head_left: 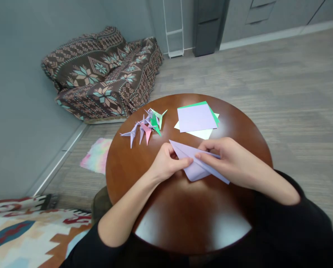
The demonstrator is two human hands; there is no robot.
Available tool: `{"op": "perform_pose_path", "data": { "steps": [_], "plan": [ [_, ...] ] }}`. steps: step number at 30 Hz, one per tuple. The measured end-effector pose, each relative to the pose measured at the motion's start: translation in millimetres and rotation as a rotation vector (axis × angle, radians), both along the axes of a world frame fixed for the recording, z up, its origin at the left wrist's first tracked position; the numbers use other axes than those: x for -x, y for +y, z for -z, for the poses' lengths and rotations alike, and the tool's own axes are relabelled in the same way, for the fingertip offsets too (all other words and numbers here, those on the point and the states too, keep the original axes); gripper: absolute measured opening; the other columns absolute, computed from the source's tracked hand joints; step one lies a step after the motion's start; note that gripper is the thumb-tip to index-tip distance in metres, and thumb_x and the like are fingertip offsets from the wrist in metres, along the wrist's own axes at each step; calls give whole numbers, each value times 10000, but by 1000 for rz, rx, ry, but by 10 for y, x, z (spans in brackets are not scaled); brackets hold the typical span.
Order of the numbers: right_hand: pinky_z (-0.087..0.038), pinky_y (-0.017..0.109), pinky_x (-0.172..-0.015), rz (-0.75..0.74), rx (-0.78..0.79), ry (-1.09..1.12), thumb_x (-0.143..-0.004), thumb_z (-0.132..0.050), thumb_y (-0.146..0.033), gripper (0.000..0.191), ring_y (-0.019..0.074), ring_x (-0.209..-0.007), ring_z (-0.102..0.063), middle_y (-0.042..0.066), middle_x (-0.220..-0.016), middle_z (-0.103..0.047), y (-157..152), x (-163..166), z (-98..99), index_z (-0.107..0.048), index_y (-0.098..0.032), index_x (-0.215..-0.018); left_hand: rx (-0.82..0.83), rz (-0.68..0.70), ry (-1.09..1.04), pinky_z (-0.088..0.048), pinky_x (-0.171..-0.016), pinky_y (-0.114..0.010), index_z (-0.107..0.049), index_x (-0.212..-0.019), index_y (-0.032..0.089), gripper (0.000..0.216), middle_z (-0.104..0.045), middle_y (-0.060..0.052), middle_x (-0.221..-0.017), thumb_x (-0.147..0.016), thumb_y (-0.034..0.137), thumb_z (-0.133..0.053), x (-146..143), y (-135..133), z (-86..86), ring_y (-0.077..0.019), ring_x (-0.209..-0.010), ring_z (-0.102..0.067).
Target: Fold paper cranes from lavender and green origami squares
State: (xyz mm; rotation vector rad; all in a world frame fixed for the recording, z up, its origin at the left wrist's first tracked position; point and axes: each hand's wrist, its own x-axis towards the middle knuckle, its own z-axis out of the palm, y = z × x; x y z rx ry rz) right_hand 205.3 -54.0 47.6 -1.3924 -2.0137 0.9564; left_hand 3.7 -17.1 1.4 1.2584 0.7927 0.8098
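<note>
A partly folded sheet of lilac origami paper [196, 172] is held between both hands, just above the near middle of the round table. My left hand [170, 162] pinches its left side, thumb on top and fingers underneath. On the other side, my right hand [225, 158] grips the upper right edge between thumb and fingers. One long pointed corner reaches up to the left, another runs down to the right past my right hand. The fingers beneath the paper are partly hidden.
Folded paper cranes [145, 126] in lilac, pink and green lie at the table's left. A stack of paper sheets [197, 117] sits at the back. The glossy brown table [133, 171] has a rounded edge. Beyond stand a patterned sofa [105, 78] and a white rack [174, 32].
</note>
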Motion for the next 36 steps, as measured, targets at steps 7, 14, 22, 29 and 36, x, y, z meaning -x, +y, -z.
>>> {"op": "perform_pose_path", "data": {
  "steps": [7, 14, 22, 29, 36],
  "plan": [
    [-350, 259, -547, -12, 1, -19, -951, -545, -311, 261, 130, -563, -538, 3, -655, -661, 1, 11, 16, -674, -169, -774, 7, -9, 53, -479, -611, -253, -748, -738, 114, 289, -695, -32, -699, -586, 317, -887, -15, -18, -41, -152, -640, -602],
    [-349, 262, -537, -64, 50, -34, -952, -547, -334, 255, 142, -584, -553, 7, -675, -659, 6, -60, 4, -663, -177, -788, -44, -31, 86, -354, -494, -213, -679, -645, 126, 256, -582, 10, -573, -645, 323, -842, 89, 93, -11, -91, -522, -487],
    [-357, 269, -555, -54, 46, -36, -953, -558, -344, 260, 144, -579, -548, 3, -662, -656, 11, -110, -23, -665, -180, -782, -15, -119, -12, -372, -486, -217, -710, -710, 137, 200, -605, -1, -594, -685, 313, -800, 169, 159, -47, -93, -506, -498],
    [-407, 342, -793, 9, -263, -60, -970, -586, -295, 213, 198, -729, -646, 26, -765, -737, 60, -41, 64, -694, -204, -810, -149, 92, 89, -508, -738, -297, -786, -995, 148, 315, -740, -76, -907, -796, 391, -759, 87, 76, -67, -199, -787, -646],
    [-286, 568, -1093, 267, -519, -86, -897, -686, -323, 349, 328, -1073, -684, 97, -1087, -763, 54, 58, 186, -553, -237, -1208, -82, -73, 96, -516, -754, -293, -710, -743, 147, 419, -672, -24, -732, -843, 554, -699, 38, 109, 77, -171, -733, -612]
  ]
}}
